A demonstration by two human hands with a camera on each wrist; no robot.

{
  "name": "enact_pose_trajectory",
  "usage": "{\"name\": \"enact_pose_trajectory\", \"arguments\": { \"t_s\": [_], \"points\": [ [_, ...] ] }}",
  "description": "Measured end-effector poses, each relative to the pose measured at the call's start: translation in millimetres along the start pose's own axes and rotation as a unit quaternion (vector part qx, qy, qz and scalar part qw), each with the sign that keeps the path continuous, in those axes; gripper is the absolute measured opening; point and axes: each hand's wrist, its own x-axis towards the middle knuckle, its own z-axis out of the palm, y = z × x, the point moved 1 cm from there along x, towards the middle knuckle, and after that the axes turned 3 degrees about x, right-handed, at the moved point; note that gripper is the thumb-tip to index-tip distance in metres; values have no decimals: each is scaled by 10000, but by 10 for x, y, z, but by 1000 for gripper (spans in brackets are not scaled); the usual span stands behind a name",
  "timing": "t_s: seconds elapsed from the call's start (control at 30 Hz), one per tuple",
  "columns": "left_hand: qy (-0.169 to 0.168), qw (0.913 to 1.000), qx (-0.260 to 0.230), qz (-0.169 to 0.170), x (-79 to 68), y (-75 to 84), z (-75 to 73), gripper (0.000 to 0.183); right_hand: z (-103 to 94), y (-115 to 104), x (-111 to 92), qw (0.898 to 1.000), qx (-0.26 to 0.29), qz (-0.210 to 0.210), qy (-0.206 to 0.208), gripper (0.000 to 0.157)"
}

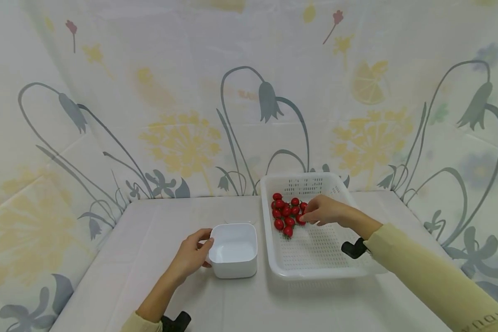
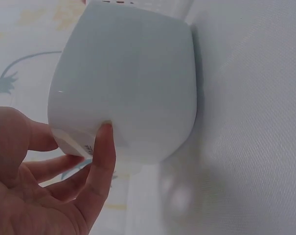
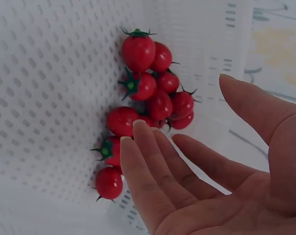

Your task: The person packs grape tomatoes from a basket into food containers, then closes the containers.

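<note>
My left hand (image 1: 195,251) grips the left side of a small white square box (image 1: 234,269), its thumb at the rim and its fingers along the outer wall. In the left wrist view a fingertip presses the wall of the box (image 2: 133,73). My right hand (image 1: 324,210) reaches into a white plastic basket over a cluster of red cherry tomatoes (image 1: 286,211). Seen from the right wrist, the thumb stands well apart from the fingers (image 3: 150,166), which overlap the cherry tomatoes (image 3: 139,53); nothing is gripped. Several tomatoes have green stem caps.
The perforated white basket (image 1: 315,251) stands right of the box on a white-covered table (image 1: 228,306). Its tomatoes lie toward the left side. A flower-printed cloth (image 1: 249,60) hangs behind and at both sides.
</note>
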Motion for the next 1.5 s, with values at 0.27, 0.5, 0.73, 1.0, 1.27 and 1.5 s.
{"name": "enact_pose_trajectory", "arguments": {
  "t_s": [0.27,0.5,0.73,1.0,1.27,1.5],
  "points": [
    [26,9999,-117,30,-4,-10,4,38,141,55,142,9992,250,311,-81,24],
    [50,9998,-170,34,-12,-21,11,37,286,135,268,9956,538,752,-158,21],
    [26,9998,-189,-16,-4,-38,16,38,393,187,354,9925,646,1018,-202,20],
    [25,9998,-179,-66,9,-58,25,39,520,175,404,9927,547,1049,233,21],
    [21,9998,-194,-44,12,-61,24,38,572,94,385,9936,597,924,273,15],
    [3,9998,-214,-54,2,-55,19,38,609,32,368,9959,519,735,38,12]
  ]
}}
